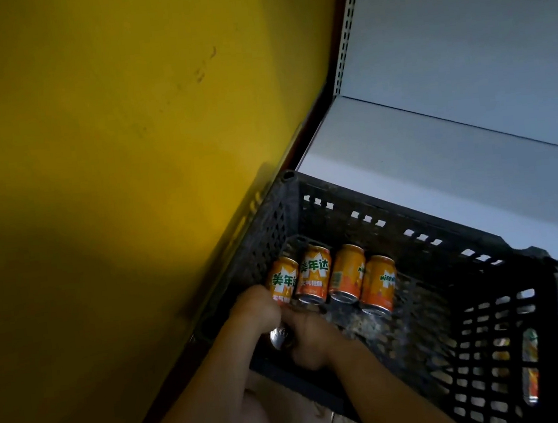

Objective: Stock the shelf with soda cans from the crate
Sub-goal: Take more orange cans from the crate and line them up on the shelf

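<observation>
Orange soda cans (pixel 334 276), 4 in a row, lie in the black crate (pixel 486 293) below the bare shelf (pixel 437 160), where left hand (pixel 257 308) and right hand (pixel 310 340) together curl around another can (pixel 279 337), seemingly for lifting out.

Four cans (pixel 333 279) lie in a row in the crate (pixel 482 259), wall (pixel 89 128) left, shelf (pixel 436 146) far right.

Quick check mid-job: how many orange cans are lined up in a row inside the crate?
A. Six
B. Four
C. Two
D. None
B. Four orange cans lie side by side on the floor of the black crate, just beyond the hands.
</observation>
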Demonstrator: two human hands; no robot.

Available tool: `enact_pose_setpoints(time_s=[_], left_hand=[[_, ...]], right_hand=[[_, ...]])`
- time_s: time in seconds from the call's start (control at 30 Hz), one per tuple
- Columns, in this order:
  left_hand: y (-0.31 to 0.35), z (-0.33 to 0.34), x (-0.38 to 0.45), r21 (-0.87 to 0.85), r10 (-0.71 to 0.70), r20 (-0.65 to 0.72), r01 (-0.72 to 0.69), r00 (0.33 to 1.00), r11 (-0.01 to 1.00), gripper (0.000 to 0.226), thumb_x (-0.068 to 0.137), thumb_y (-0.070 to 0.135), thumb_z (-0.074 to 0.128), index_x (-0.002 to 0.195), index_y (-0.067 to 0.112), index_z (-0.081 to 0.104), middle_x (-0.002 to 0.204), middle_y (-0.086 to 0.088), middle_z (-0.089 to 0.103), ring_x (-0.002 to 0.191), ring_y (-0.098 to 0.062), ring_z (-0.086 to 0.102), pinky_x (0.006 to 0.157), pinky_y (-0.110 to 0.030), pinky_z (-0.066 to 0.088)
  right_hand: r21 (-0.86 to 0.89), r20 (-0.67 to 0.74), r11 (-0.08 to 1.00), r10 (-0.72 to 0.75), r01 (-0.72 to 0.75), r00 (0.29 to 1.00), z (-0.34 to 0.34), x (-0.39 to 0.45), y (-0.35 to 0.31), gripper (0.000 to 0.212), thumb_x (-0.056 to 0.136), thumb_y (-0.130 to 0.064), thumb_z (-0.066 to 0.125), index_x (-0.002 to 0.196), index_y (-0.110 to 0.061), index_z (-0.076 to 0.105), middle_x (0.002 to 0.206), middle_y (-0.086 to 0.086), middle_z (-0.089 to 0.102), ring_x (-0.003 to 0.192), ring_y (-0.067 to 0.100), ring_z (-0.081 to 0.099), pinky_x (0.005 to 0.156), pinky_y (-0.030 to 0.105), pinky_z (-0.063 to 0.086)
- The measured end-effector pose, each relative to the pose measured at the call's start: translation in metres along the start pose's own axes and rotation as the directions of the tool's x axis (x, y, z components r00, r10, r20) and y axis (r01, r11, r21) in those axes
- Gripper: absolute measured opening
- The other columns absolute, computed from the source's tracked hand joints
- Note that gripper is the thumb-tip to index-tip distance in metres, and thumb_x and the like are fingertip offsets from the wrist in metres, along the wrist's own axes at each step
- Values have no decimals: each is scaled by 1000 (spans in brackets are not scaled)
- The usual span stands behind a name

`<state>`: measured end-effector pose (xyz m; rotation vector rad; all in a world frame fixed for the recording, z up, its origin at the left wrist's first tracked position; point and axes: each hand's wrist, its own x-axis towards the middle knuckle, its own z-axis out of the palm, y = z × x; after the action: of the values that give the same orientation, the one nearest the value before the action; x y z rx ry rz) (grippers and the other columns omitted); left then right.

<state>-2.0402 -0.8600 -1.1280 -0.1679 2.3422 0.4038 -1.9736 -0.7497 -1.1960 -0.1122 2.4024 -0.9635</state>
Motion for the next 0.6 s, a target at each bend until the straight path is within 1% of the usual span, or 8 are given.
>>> enact_pose_setpoints(time_s=[0.07,0.17,0.2,0.27,0.37,0.47,0.53,0.6], left_hand=[[3,0,1,-21,34,28,-34,999,999,24,94,19,61,114,8,68,118,-12,69,107,-27,65,87,-29,50],[11,-7,-4,-265,145,84,-119,986,957,14,93,15,61,100,15,73,110,-8,72,99,-22,67,89,-36,55],[14,-11,-9,-350,205,104,-157,973,924,20,90,6,59,98,19,73,111,-6,73,101,-19,67,88,-37,55],[24,-20,-21,-485,373,172,-251,912,838,47,75,-3,57,112,22,70,121,-1,70,113,-14,64,101,-37,51],[53,-32,-45,-524,579,256,-392,774,756,73,63,18,71,131,39,57,131,10,64,124,-10,58,109,-36,44],[94,-40,-70,-520,644,148,-495,750,696,74,65,45,85,130,54,50,130,15,63,123,-10,58,107,-40,46],[120,-47,-92,-563,687,61,-544,724,622,74,67,57,85,132,52,50,132,13,63,124,-11,59,106,-43,48],[141,-55,-112,-617,721,-33,-582,692,530,63,74,56,81,130,47,55,129,12,66,121,-9,62,107,-42,48]], right_hand=[[103,-44,995,6,-1,999,-12,-9,-1,62,80,-24,72,137,-33,49,135,-7,58,126,15,52,105,29,43],[307,-148,952,48,0,988,-36,-35,-4,44,70,-29,76,110,-38,64,101,-18,68,93,-3,62,81,19,49],[382,-206,924,81,4,975,-44,-46,-3,42,67,-30,78,106,-40,65,97,-19,70,89,-5,63,79,20,50],[514,-337,857,162,37,927,-62,-66,0,44,64,-39,81,105,-44,65,98,-20,71,90,-6,64,81,22,52],[560,-501,821,227,113,835,-96,-96,3,51,64,-59,76,110,-40,67,101,-21,72,95,-2,66,84,26,54],[592,-637,766,256,249,727,-139,-125,-6,47,74,-61,73,114,-35,68,105,-18,73,99,2,68,87,29,54],[596,-693,731,261,331,672,-166,-143,-13,36,87,-52,69,116,-32,69,108,-13,73,101,5,68,89,31,55],[594,-727,689,238,415,644,-192,-161,-19,27,95,-41,58,116,-29,71,106,-9,74,96,5,68,82,23,54]])
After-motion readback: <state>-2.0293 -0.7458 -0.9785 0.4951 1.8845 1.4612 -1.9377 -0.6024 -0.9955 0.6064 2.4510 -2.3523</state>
